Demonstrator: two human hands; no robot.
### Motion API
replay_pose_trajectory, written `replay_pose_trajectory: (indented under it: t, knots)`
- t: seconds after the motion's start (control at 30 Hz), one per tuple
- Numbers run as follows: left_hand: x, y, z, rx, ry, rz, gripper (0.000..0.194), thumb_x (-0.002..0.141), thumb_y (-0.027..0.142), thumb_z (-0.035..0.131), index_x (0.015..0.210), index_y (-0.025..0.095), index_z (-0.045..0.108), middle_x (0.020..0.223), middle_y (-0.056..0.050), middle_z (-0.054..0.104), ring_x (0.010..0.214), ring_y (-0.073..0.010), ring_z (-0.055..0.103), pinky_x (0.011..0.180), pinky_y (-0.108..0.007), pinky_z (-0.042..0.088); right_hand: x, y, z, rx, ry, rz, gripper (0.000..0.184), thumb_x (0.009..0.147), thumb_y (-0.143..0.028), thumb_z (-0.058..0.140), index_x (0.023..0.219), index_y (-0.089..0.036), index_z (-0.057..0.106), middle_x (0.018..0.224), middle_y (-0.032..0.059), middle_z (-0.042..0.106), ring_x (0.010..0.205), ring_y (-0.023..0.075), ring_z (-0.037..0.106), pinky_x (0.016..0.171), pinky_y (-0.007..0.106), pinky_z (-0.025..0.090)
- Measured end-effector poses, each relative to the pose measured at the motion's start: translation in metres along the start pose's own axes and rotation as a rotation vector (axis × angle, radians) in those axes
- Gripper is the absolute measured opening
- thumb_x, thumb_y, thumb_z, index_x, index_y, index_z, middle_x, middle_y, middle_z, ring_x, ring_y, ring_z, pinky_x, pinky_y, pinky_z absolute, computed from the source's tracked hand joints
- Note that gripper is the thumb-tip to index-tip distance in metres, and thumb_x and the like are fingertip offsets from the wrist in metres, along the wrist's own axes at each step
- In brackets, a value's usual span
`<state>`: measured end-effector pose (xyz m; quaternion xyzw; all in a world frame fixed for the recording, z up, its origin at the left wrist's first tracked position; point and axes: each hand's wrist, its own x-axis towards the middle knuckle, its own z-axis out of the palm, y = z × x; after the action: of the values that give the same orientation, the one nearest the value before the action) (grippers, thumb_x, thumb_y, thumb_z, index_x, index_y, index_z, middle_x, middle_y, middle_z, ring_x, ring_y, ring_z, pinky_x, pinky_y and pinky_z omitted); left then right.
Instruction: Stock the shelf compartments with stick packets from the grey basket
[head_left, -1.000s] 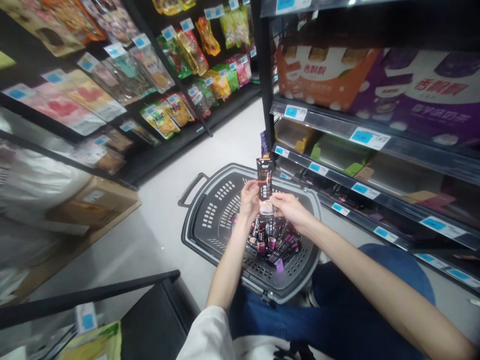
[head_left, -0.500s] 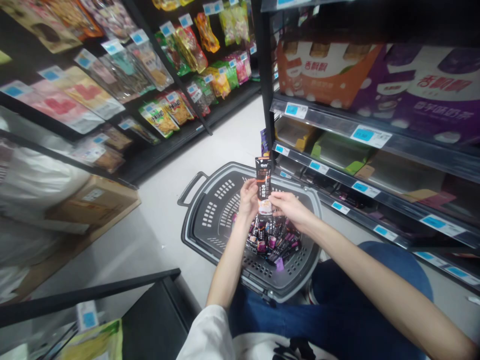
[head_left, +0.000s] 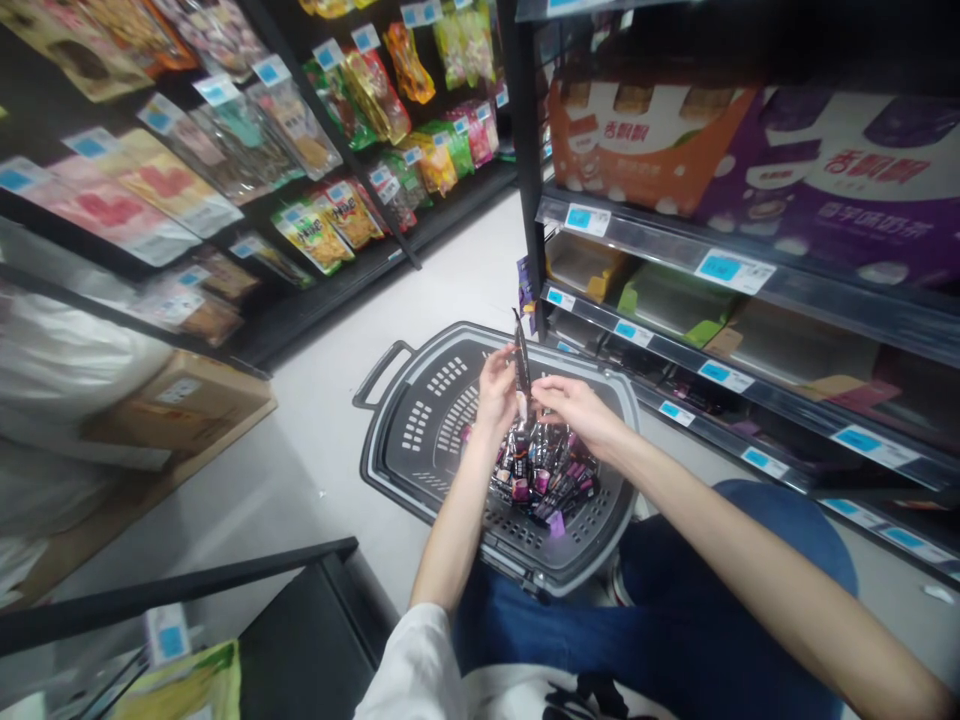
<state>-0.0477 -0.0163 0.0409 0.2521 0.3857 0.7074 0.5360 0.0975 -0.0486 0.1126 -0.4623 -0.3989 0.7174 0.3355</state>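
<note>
A narrow dark stick sachet (head_left: 520,358) stands upright over a grey shopping basket (head_left: 420,420), seen edge-on. My left hand (head_left: 496,392) and my right hand (head_left: 571,410) both pinch its lower end, fingers closed on it. Under my hands a heap of several dark and purple sachets (head_left: 544,472) lies in the basket. The basket rests on the floor in front of my knees.
Black shelves (head_left: 757,290) with blue price tags and large orange and purple boxes stand at the right. Racks of snack bags (head_left: 322,225) line the left. A cardboard box (head_left: 187,395) sits at the lower left, a black shelf rail (head_left: 225,575) near me.
The sachet has turned in my fingers from facing me to edge-on. My hands have stayed in place over the basket.
</note>
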Motion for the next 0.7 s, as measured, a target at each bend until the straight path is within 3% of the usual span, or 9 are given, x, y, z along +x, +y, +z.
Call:
replay_pose_trajectory:
  t: [0.07, 0.17, 0.23, 0.33, 0.43, 0.53, 0.7]
  knots:
    - [-0.001, -0.001, 0.002, -0.004, -0.014, -0.032, 0.039, 0.054, 0.025, 0.093, 0.082, 0.023, 0.065, 0.108, 0.0, 0.074, 0.095, -0.0139, 0.07, 0.085, -0.024, 0.055, 0.001, 0.003, 0.001, 0.02, 0.017, 0.006, 0.015, 0.078, -0.025, 0.079, 0.086, -0.019, 0.068, 0.082, 0.0004, 0.072, 0.078, 0.0119, 0.065, 0.068, 0.023, 0.052]
    - [-0.006, 0.0, 0.006, 0.029, -0.106, -0.161, 0.041, 0.055, 0.032, 0.092, 0.087, 0.023, 0.067, 0.097, -0.001, 0.076, 0.092, -0.0186, 0.072, 0.086, -0.03, 0.056, 0.001, 0.005, 0.002, 0.066, 0.046, -0.019, 0.034, 0.065, -0.03, 0.089, 0.077, -0.018, 0.06, 0.075, -0.0015, 0.069, 0.07, 0.0111, 0.062, 0.065, 0.024, 0.049]
    - [-0.009, 0.001, 0.008, 0.043, -0.148, -0.226, 0.041, 0.063, 0.044, 0.088, 0.093, 0.022, 0.069, 0.098, -0.003, 0.077, 0.097, -0.0228, 0.073, 0.09, -0.036, 0.057, 0.001, 0.005, 0.001, 0.105, 0.091, -0.063, 0.044, 0.057, -0.033, 0.094, 0.079, -0.019, 0.058, 0.072, -0.0036, 0.066, 0.064, 0.0099, 0.059, 0.061, 0.024, 0.046]
    - [-0.012, 0.001, 0.01, 0.02, -0.201, -0.206, 0.05, 0.065, 0.061, 0.084, 0.094, 0.022, 0.071, 0.102, -0.006, 0.077, 0.106, -0.0265, 0.072, 0.095, -0.041, 0.056, 0.003, 0.004, -0.003, 0.138, 0.158, -0.144, 0.051, 0.05, -0.032, 0.095, 0.086, -0.018, 0.062, 0.069, -0.0064, 0.061, 0.06, 0.0082, 0.053, 0.059, 0.024, 0.042]
    - [-0.009, -0.001, 0.01, 0.035, -0.24, -0.126, 0.052, 0.059, 0.057, 0.091, 0.093, 0.021, 0.074, 0.098, -0.007, 0.078, 0.107, -0.0265, 0.072, 0.096, -0.04, 0.056, 0.006, 0.002, -0.005, 0.126, 0.169, -0.158, 0.047, 0.053, -0.034, 0.094, 0.087, -0.016, 0.067, 0.065, -0.0069, 0.057, 0.059, 0.0076, 0.049, 0.057, 0.023, 0.039]
    - [-0.006, -0.003, 0.008, 0.081, -0.193, -0.08, 0.045, 0.059, 0.049, 0.094, 0.087, 0.019, 0.076, 0.088, -0.006, 0.078, 0.095, -0.0232, 0.075, 0.089, -0.035, 0.058, 0.006, 0.002, -0.006, 0.12, 0.179, -0.118, 0.046, 0.057, -0.039, 0.092, 0.089, -0.016, 0.068, 0.066, -0.0058, 0.058, 0.058, 0.0078, 0.05, 0.053, 0.023, 0.036]
    - [-0.004, -0.007, 0.005, 0.123, -0.124, -0.042, 0.048, 0.051, 0.047, 0.098, 0.084, 0.019, 0.078, 0.079, -0.003, 0.078, 0.077, -0.0188, 0.074, 0.076, -0.029, 0.057, 0.003, 0.002, -0.007, 0.076, 0.188, -0.11, 0.041, 0.064, -0.044, 0.089, 0.088, -0.017, 0.069, 0.071, -0.0027, 0.061, 0.062, 0.009, 0.053, 0.053, 0.022, 0.038]
